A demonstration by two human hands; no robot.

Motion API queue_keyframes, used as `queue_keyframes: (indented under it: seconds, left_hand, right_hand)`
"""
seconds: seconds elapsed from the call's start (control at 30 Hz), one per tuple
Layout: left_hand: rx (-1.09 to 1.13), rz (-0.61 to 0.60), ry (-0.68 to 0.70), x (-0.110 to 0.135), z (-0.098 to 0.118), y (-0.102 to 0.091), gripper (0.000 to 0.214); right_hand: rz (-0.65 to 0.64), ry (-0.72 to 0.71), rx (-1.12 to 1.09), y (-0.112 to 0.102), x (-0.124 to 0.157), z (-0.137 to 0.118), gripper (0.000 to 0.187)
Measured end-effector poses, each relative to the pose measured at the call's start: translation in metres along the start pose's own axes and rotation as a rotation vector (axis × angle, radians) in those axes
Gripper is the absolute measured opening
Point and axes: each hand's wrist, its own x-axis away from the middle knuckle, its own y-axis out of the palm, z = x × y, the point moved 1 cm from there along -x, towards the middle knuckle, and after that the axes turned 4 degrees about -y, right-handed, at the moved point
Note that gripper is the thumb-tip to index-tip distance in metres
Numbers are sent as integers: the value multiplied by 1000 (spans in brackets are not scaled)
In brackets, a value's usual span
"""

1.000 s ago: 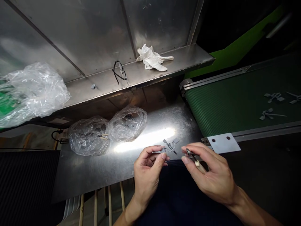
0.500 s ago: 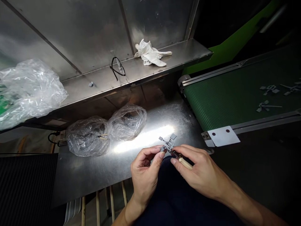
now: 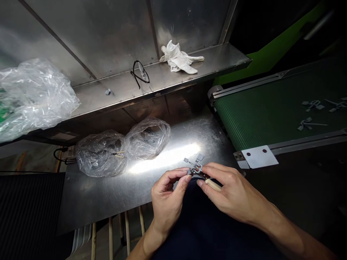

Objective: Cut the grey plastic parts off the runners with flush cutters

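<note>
Fingers of our left hand (image 3: 167, 202) pinch firmly together on one end of a small gray molded part (image 3: 195, 167), thumb and forefinger clamped on it, holding the piece up off the table just above our dark-clothed lap (image 3: 195, 231). Our right hand (image 3: 233, 191) curls closed around a small knife (image 3: 213, 185) with a pale handle, its fingers wrapped over the grip and its dark blade end up against the part; the fingers hide exactly where the edge meets it. Keeping both hands this close looks like a way to brace one against the other for fine control, and raising the part seems to give the blade room. Beyond our hands, a steel table (image 3: 103, 196) bears two clear plastic bags (image 3: 100, 155) side by side and touching, with dark contents and a pale tip showing through. At the upper right, a green conveyor belt (image 3: 260, 115) carries gray parts (image 3: 309, 124) lying flat and well apart, perhaps so that each can be picked up singly. Farther off, a steel shelf (image 3: 173, 85) holds a pair of glasses (image 3: 139, 74) and a crumpled white glove (image 3: 179, 59), both within easy reach, while a large plastic sheet (image 3: 35, 95) bulges at the upper left.
</note>
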Motion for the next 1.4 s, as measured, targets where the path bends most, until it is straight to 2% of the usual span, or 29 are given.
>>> queue_keyframes:
  seconds: [0.27,0.43,0.67,0.83,0.97,1.07,1.17,1.27,1.4]
  left_hand:
    - [48,17,-13,6,2,1,7]
    - [46,42,24,13,3,5,8]
    - [-1,104,48,26,7,21,7]
    - [-6,169,37,34,6,36,10]
    - [-11,263,-19,41,-2,43,9]
    - [43,337,-113,44,-18,40,6]
    - [107,390,-241,38,-48,26,14]
    - [140,363,-337,15,-94,7,21]
    - [174,296,-530,-32,-159,-11,24]
  right_hand:
    - [-34,-96,13,-3,1,3,22]
    - [13,-244,122,-5,5,8,23]
    - [-19,-368,108,-19,8,21,26]
    - [-93,-451,72,-28,5,37,23]
    - [-192,-463,-28,-22,-2,55,18]
    - [-290,-411,-96,-5,-9,72,16]
    - [-373,-356,-88,24,-19,92,17]
    - [-439,-259,-18,63,-35,114,15]
    - [-511,-49,68,110,-61,140,24]
